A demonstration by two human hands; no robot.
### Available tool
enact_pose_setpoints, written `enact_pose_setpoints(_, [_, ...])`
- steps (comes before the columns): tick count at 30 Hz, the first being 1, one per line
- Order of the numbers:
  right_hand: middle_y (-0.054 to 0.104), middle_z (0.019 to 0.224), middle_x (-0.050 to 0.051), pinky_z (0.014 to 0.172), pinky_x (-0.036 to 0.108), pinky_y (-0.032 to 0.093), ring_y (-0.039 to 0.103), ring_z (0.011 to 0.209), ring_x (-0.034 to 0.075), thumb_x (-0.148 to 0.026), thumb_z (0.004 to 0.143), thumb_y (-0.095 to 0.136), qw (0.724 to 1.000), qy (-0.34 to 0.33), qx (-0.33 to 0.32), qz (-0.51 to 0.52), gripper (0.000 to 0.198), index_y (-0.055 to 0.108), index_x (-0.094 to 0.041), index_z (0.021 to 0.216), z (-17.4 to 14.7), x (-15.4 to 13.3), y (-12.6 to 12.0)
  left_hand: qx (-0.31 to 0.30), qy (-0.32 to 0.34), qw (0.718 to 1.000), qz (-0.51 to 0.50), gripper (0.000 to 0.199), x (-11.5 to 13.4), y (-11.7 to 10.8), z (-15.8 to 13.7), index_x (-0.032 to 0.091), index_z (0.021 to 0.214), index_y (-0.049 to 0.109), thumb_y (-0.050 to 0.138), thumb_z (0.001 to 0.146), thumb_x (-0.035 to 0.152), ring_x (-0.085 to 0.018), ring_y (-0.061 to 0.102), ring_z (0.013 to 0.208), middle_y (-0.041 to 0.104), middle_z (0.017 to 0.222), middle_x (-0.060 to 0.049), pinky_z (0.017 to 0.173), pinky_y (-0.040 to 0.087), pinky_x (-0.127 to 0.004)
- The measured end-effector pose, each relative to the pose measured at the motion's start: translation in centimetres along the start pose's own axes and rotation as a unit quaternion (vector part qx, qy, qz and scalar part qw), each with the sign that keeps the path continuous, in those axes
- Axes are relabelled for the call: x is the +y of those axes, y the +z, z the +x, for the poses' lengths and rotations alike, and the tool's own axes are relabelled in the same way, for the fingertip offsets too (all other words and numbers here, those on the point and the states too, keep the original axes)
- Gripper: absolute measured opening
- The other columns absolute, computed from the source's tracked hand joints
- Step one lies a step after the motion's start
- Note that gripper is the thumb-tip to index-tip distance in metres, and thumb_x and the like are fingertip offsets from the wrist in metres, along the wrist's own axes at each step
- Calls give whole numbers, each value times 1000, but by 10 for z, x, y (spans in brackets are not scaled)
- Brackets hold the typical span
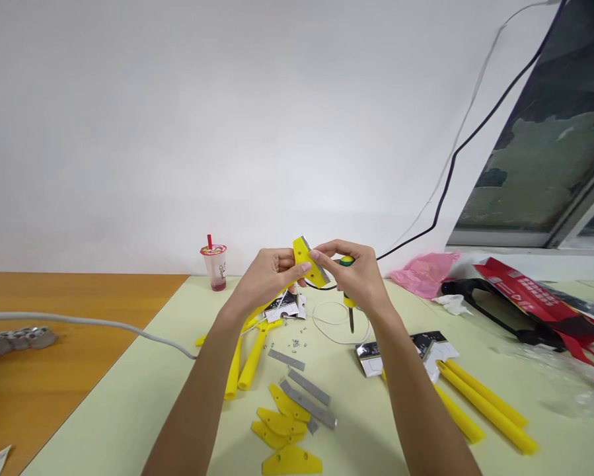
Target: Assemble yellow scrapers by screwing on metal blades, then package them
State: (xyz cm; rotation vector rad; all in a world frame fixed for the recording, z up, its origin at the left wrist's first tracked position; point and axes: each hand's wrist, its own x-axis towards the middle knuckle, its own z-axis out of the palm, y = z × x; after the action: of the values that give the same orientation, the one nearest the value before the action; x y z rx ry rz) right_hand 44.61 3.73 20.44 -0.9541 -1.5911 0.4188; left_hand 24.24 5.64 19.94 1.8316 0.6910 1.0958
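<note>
In my left hand [273,274] is a yellow scraper [301,252], its head tilted, with a grey metal blade along the upper right edge. The thumb presses on the yellow face, which has small holes. My right hand [357,274] has its thumb and fingertips at the blade side of the head. A screwdriver [349,302] with a green and yellow handle is tucked in that same hand, shaft pointing down. Below lie several yellow cover plates [291,461], several flat blades [308,386], and small screws [295,343] scattered on the table. Yellow handles [253,356] rest left of them.
Packaged scrapers with yellow handles [489,406] lie at the right. Behind them are a red and black package [539,297] and a pink plastic bag [423,274]. A drink cup [215,268] stands near the wall. A grey cable [103,322] crosses from the left; white cord [343,342] loops mid-table.
</note>
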Motion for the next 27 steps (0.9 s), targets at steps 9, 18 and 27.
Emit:
enact_pose_setpoints(9, [79,81,7,56,28,49,68,74,20,-61,88,85,1000,2,-2,7,42,88,-19,90,2,4,1,17,1,1000,-4,39,-2,1,0,15,114,84,81,95,49,-18,72,78,83,103,-13,64,56,-29])
enact_pose_setpoints(18, [77,79,5,52,26,46,62,66,16,-58,86,88,1000,4,5,21,39,88,-19,89,3,8,3,18,13,999,-23,42,0,2,0,13,115,85,86,92,49,-19,72,77,82,103,-15,61,55,-28])
enact_pose_setpoints(27, [77,80,5,41,25,36,49,52,11,-66,90,82,996,12,-88,-23,48,87,-19,91,-3,0,-4,72,-5,987,-142,47,-16,17,-17,13,110,83,95,82,50,-17,72,73,82,96,-13,63,56,-27])
